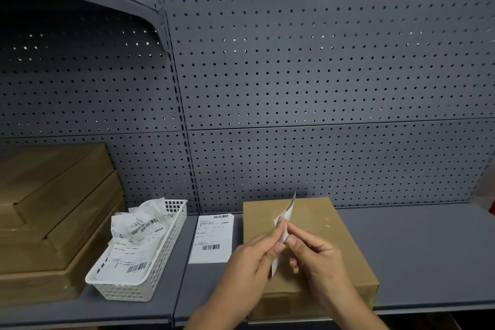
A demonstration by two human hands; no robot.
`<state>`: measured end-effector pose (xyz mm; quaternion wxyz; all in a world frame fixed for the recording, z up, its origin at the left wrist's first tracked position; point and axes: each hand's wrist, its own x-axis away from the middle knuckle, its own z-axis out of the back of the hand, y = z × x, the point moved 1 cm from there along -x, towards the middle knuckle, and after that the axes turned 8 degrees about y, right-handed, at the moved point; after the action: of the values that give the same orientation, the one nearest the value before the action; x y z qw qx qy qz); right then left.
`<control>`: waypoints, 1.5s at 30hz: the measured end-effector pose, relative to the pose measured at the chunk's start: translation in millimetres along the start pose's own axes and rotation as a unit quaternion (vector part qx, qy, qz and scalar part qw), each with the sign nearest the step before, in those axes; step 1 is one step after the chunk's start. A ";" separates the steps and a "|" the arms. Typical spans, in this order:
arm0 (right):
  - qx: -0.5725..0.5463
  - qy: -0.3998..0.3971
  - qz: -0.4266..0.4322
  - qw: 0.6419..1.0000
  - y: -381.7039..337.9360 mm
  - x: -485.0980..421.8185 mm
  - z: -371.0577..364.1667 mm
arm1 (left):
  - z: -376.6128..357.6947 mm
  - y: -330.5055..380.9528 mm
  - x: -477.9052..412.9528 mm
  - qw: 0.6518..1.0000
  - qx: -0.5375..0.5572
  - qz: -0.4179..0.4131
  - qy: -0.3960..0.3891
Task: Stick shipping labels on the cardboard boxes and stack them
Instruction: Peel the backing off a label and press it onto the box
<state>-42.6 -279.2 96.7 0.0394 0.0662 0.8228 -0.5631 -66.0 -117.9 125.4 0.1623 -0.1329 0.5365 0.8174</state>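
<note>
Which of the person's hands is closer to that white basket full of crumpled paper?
Left. The left hand is above the cardboard box's left edge, on the white basket's side; the right hand is beyond it, farther right. Both pinch a label.

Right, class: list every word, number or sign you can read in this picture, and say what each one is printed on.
Nothing can be read here.
Flat label on the shelf: barcodes and lines of print, too small and blurred.
Held label in both hands: only a barcode edge shows.
Papers in the white basket: barcodes and print, blurred.
Box and stacked boxes: no print seen.
</note>
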 end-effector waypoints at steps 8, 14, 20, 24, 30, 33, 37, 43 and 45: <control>0.011 -0.006 -0.003 1.000 0.5 -1.0 0.7 | 1.5 -9.1 -0.8 1.000 -0.008 -0.020 -0.006; 0.016 0.016 0.012 1.000 -3.1 5.3 -6.6 | 3.9 -12.8 -0.1 0.993 -0.087 -0.075 -0.009; 0.042 0.041 0.052 0.997 -4.6 7.5 -11.3 | 3.3 -17.0 0.1 0.965 -0.218 -0.142 0.025; 0.026 0.064 0.063 0.996 0.5 5.2 -9.4 | 3.6 -20.5 0.8 0.929 -0.325 -0.176 0.030; 0.043 0.053 0.072 0.995 2.6 1.4 -6.9 | -4.1 -16.7 1.8 0.984 -0.158 -0.076 0.022; 0.052 0.047 0.084 0.994 1.7 1.4 -5.3 | -5.7 -9.1 2.9 0.999 0.007 0.006 0.046; 0.061 0.041 0.091 0.993 1.6 2.9 -6.4 | -6.4 -9.8 0.0 0.991 0.073 0.071 0.086; 0.080 0.061 0.091 0.991 3.3 5.9 -5.4 | -5.7 -12.3 -1.7 0.983 0.096 0.109 0.110; 0.077 0.083 0.084 0.990 2.8 7.0 -1.1 | -6.9 -15.0 -1.5 0.981 0.101 0.120 0.118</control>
<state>-49.1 -276.7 93.6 0.0132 0.1848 0.7687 -0.6122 -58.2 -118.8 110.8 0.0117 -0.1457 0.6439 0.7510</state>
